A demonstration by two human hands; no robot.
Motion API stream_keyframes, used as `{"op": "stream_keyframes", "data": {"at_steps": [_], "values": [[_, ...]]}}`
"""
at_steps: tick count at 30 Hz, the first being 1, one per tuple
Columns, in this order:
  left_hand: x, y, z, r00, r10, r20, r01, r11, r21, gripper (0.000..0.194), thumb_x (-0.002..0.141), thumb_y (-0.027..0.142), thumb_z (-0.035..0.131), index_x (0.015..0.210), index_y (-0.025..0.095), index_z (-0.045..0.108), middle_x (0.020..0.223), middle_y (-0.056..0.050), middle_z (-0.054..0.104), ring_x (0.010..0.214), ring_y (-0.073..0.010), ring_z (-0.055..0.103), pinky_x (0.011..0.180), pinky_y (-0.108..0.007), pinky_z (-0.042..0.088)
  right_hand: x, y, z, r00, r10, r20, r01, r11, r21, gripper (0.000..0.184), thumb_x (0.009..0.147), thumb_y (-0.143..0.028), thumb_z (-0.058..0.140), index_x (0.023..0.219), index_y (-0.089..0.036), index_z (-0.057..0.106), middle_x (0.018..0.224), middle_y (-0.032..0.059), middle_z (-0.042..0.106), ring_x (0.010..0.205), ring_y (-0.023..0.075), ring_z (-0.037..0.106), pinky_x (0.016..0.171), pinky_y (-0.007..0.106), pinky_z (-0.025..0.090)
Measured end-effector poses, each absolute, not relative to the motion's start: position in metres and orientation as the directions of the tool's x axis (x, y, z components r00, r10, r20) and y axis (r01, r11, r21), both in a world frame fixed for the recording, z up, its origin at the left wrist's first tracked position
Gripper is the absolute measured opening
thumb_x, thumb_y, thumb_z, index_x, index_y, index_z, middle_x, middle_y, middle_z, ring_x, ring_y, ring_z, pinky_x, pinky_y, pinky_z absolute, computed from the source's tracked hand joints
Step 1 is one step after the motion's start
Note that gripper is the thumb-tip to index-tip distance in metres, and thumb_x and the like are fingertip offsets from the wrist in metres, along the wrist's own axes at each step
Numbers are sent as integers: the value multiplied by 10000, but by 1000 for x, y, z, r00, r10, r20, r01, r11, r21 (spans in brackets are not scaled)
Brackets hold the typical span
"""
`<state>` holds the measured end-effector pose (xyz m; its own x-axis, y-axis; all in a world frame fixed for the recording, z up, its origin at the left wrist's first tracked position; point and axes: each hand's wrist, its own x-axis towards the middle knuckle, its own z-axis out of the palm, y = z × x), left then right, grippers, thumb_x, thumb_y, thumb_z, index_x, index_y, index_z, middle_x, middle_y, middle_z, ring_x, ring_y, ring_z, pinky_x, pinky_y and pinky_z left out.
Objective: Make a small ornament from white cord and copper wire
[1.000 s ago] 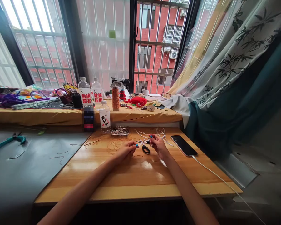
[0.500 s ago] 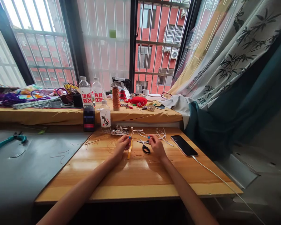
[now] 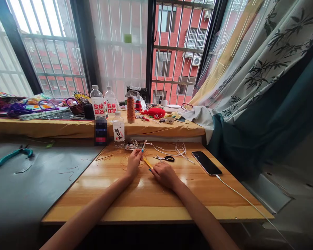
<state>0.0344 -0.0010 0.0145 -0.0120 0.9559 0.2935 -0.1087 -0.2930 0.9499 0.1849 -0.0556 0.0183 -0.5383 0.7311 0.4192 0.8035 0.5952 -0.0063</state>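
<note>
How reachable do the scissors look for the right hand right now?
Probably yes: the scissors lie just beyond the right hand, with nothing visible on top, though its fingertips are at the yellow tool.

near tabletop (image 3: pixel 146 205): passable | scissors (image 3: pixel 169 158): just beyond right fingers (image 3: pixel 155 170) | phone (image 3: pixel 206 163): blocks right

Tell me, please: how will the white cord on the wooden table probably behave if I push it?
The white cord would probably bend rather than slide as one stiff piece, since it lies in loose curves. It is likely light, being so thin. Pushing it might tug at the left hand, because the cord seems to lead there.
</note>
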Motion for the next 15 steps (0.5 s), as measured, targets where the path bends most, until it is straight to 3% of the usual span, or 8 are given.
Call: {"op": "stream_keyframes", "data": {"at_steps": [2,5,10,15], "values": [[34,-2,15,-14,954,299,-104,-299,949,245,688,396,532,751,163,492,503,62,400,404,-55,321,377,-183,219,187,-54,16,-486,736,472,825,564,-31,201,842,-255,407,867,-153,578,869,78,589,854,174,509,785,299,365],[34,0,14,-23,954,298,-100,-298,949,241,686,393,533,747,163,493,507,62,411,398,-55,330,380,-186,227,186,-51,13,-435,759,484,858,512,-32,232,810,-265,473,1011,-170,539,973,82,571,940,191,481,818,314,356],[36,7,6,57,963,263,-63,-260,964,225,685,378,524,720,161,476,483,70,427,369,-50,341,372,-177,239,185,-49,17,-463,796,391,884,446,139,167,816,-169,436,792,-147,600,814,88,604,808,198,519,733,313,366],[40,12,-2,168,972,166,-14,-166,986,213,705,365,490,742,163,432,486,72,460,303,-37,296,316,-165,207,189,-52,23,-442,802,403,896,415,156,146,809,-181,449,816,-144,590,808,86,608,786,200,532,692,302,364]]}}
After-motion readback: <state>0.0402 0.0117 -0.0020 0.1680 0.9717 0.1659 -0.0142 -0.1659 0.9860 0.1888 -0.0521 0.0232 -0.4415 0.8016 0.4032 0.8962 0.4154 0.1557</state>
